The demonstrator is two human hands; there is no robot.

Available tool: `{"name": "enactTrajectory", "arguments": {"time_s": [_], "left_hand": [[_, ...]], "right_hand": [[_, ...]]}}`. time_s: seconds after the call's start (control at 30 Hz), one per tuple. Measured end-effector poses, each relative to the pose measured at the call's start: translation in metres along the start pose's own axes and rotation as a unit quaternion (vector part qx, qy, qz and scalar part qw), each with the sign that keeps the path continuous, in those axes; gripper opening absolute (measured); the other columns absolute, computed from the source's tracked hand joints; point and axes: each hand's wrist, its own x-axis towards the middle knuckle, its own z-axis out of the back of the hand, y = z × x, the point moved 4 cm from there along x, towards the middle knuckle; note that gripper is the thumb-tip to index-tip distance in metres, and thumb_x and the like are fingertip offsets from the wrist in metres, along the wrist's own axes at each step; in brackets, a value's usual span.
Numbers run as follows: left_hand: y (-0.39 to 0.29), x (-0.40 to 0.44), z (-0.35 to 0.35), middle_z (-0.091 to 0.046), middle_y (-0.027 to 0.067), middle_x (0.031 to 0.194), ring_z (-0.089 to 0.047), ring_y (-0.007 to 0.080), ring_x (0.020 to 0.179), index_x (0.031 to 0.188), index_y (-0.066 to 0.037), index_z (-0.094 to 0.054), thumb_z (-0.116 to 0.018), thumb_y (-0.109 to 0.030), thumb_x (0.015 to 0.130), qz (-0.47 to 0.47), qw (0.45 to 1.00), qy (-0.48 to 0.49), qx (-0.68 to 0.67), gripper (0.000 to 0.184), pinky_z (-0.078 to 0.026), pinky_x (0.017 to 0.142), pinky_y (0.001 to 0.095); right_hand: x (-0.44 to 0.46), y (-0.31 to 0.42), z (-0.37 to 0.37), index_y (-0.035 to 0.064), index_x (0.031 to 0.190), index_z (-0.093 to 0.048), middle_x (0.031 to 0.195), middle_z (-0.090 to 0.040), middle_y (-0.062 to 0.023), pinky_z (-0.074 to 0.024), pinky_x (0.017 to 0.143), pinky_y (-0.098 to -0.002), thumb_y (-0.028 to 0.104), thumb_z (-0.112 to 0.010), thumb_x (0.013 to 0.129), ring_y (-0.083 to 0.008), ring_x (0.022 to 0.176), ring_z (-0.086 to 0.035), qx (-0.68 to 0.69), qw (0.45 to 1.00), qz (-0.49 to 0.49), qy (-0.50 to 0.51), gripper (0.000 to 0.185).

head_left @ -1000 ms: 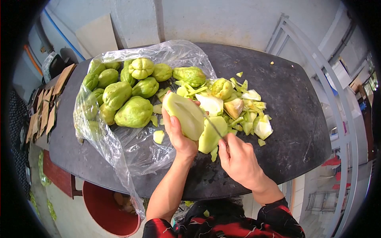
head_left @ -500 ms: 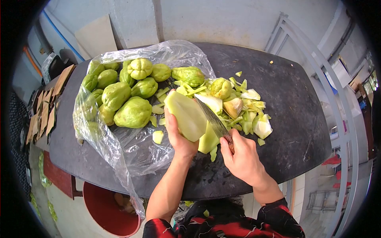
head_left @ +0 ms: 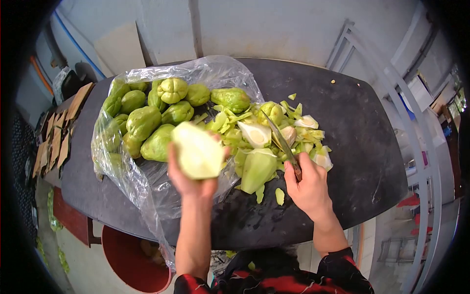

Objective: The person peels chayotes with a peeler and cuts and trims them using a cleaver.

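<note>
My left hand (head_left: 188,181) is wrapped round a pale peeled chayote (head_left: 197,151), slightly blurred, above the front of the plastic bag. In my right hand (head_left: 309,188) is a knife (head_left: 284,143), its blade pointing up and left over the peelings. A peeled green piece (head_left: 258,170) lies on the dark table between my hands. Behind it are a cut white-fleshed piece (head_left: 255,134) and a heap of green peelings (head_left: 227,120). Several unpeeled chayotes (head_left: 143,122) rest on the clear plastic bag (head_left: 147,193) at the left.
The dark table (head_left: 362,147) stands against a pale wall (head_left: 264,29). Below its front edge at the left is a red bin (head_left: 132,264) with pale pieces inside. Cardboard strips (head_left: 62,137) are at the far left, and a grey metal railing (head_left: 426,147) is at the right.
My left hand has moved left with the peeled chayote, away from the knife. The knife has shifted slightly right. A small green slice now lies on the table near my right hand.
</note>
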Motion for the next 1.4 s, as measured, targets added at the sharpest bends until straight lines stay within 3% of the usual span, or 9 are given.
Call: {"name": "enactTrajectory", "arguments": {"time_s": [0.17, 0.3, 0.6, 0.67, 0.8, 0.93, 1.0, 1.13, 1.4], "left_hand": [[-0.14, -0.102, 0.029, -0.057, 0.0182, 0.125, -0.057, 0.0352, 0.116, 0.147, -0.01, -0.038, -0.047, -0.048, 0.1, -0.21, 0.959, 0.073, 0.175, 0.062, -0.054, 0.087, 0.0555], [-0.234, -0.191, 0.124, -0.058, 0.0195, 0.118, -0.06, 0.0307, 0.106, 0.144, -0.007, -0.041, -0.046, -0.051, 0.099, -0.405, 0.806, -0.292, 0.317, 0.064, -0.054, 0.083, 0.0465], [-0.18, -0.317, 0.52, -0.063, 0.0034, 0.078, -0.056, 0.0149, 0.07, 0.088, 0.004, -0.068, -0.055, -0.032, 0.098, -0.018, 0.719, -0.371, 0.587, 0.039, -0.046, 0.062, 0.0329], [-0.169, -0.303, 0.522, -0.068, 0.007, 0.09, -0.062, 0.0173, 0.082, 0.107, 0.0, -0.068, -0.06, -0.021, 0.096, -0.085, 0.719, -0.386, 0.571, 0.025, -0.052, 0.068, 0.0298], [-0.177, -0.292, 0.449, -0.065, 0.0046, 0.086, -0.058, 0.0156, 0.074, 0.1, 0.004, -0.068, -0.058, -0.02, 0.095, 0.077, 0.773, -0.393, 0.492, 0.026, -0.047, 0.067, 0.0327], [-0.219, -0.226, 0.286, -0.067, 0.013, 0.105, -0.063, 0.0202, 0.095, 0.123, 0.004, -0.059, -0.053, -0.008, 0.096, -0.362, 0.51, -0.395, 0.673, 0.03, -0.049, 0.085, 0.0313], [-0.203, -0.195, 0.17, -0.062, 0.0153, 0.114, -0.059, 0.0212, 0.108, 0.127, 0.003, -0.057, -0.053, -0.006, 0.096, -0.404, 0.535, -0.393, 0.63, 0.032, -0.047, 0.092, 0.0334], [-0.137, -0.142, 0.02, -0.058, 0.019, 0.125, -0.054, 0.0331, 0.117, 0.125, 0.004, -0.057, -0.06, -0.005, 0.087, -0.525, 0.337, -0.099, 0.775, 0.04, -0.04, 0.102, 0.0431], [0.037, -0.047, -0.076, -0.043, 0.0176, 0.14, -0.039, 0.0399, 0.128, 0.132, -0.031, -0.062, -0.067, -0.002, 0.065, -0.296, 0.321, 0.335, 0.835, 0.073, -0.034, 0.106, 0.0515]], "right_hand": [[0.002, -0.007, 0.01, -0.0001, 0.095, -0.052, 0.075, -0.062, -0.0153, -0.0509, 0.055, -0.0411, 0.003, -0.067, 0.084, -0.0323, 0.059, -0.064, -0.034, 0.999, 0.03, 0.023, 0.019], [0.0, -0.011, 0.012, -0.002, 0.107, -0.057, 0.08, -0.063, -0.0158, -0.0534, 0.06, -0.0417, 0.003, -0.067, 0.082, -0.0322, 0.066, -0.066, -0.053, 0.998, 0.018, 0.038, 0.027], [-0.005, 0.0, 0.004, 0.0057, 0.122, -0.065, 0.091, -0.063, -0.0114, -0.0533, 0.068, -0.0406, 0.002, -0.067, 0.084, -0.0332, 0.076, -0.065, -0.137, 0.986, 0.044, 0.082, 0.039], [-0.006, 0.002, 0.002, 0.0063, 0.122, -0.066, 0.088, -0.06, -0.0097, -0.0526, 0.069, -0.0405, 0.003, -0.068, 0.083, -0.0303, 0.08, -0.064, -0.176, 0.977, 0.068, 0.104, 0.04], [-0.007, -0.004, -0.003, 0.0033, 0.125, -0.063, 0.089, -0.055, -0.0082, -0.0522, 0.074, -0.0393, 0.002, -0.063, 0.082, -0.0252, 0.085, -0.062, -0.205, 0.963, 0.12, 0.129, 0.044], [-0.01, -0.012, -0.003, 0.0034, 0.125, -0.065, 0.088, -0.053, -0.0072, -0.0503, 0.075, -0.0391, 0.002, -0.059, 0.082, -0.0246, 0.085, -0.06, -0.204, 0.964, 0.142, 0.094, 0.043], [-0.009, -0.011, -0.004, 0.0036, 0.125, -0.065, 0.087, -0.053, -0.0071, -0.0504, 0.074, -0.039, 0.001, -0.059, 0.081, -0.025, 0.084, -0.06, -0.214, 0.962, 0.148, 0.081, 0.044], [-0.012, -0.017, -0.003, 0.0037, 0.125, -0.065, 0.09, -0.055, -0.007, -0.0504, 0.075, -0.0392, 0.0, -0.06, 0.079, -0.0255, 0.084, -0.06, -0.199, 0.968, 0.146, 0.055, 0.047], [-0.011, -0.027, 0.007, 0.0049, 0.125, -0.066, 0.088, -0.054, -0.0065, -0.0504, 0.074, -0.0391, 0.0, -0.059, 0.08, -0.0248, 0.084, -0.059, -0.201, 0.97, 0.134, 0.013, 0.046]]}}
